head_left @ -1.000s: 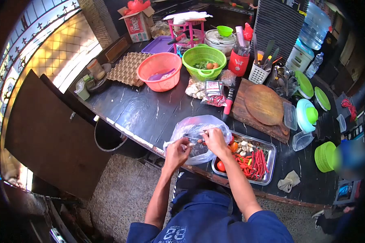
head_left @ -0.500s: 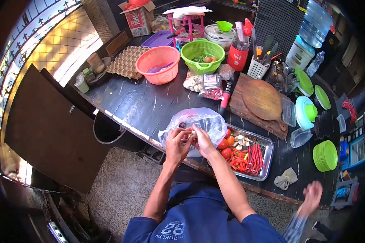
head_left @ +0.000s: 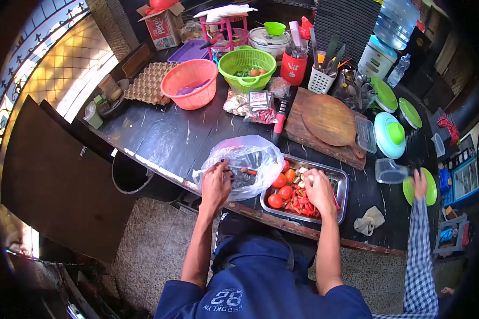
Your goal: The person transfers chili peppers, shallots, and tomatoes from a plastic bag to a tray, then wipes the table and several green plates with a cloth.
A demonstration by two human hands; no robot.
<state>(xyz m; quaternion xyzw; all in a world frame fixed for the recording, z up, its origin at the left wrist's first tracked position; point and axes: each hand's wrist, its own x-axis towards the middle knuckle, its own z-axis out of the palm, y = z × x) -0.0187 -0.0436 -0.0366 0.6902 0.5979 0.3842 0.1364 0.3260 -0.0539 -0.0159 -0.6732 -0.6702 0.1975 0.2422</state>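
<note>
My left hand (head_left: 216,183) is at the left side of a clear plastic bag (head_left: 266,151), its fingers curled over the bag's edge; what they hold is hidden. Inside the open bag lie a few small reddish pieces (head_left: 247,171). Over a metal tray (head_left: 344,198), my right hand (head_left: 319,192) points downward with its fingers pinched at a pale garlic clove (head_left: 307,183). Tomatoes (head_left: 279,181) fill the tray's left side, with peeled garlic (head_left: 297,179) near the top. Red chilies (head_left: 299,204) lie in front, partly covered by the right hand.
Behind are an orange basin (head_left: 197,69), a green basket (head_left: 239,61) with eggs and greens, and wooden boards (head_left: 324,122). A cloth (head_left: 369,220) lies right of the tray. Another person's hand (head_left: 420,183) reaches over green plates (head_left: 431,189) at the right.
My hands were together over the bag; now the right has moved to the tray and the left to the bag's left side. The other person's hand has moved up to the green plates.
</note>
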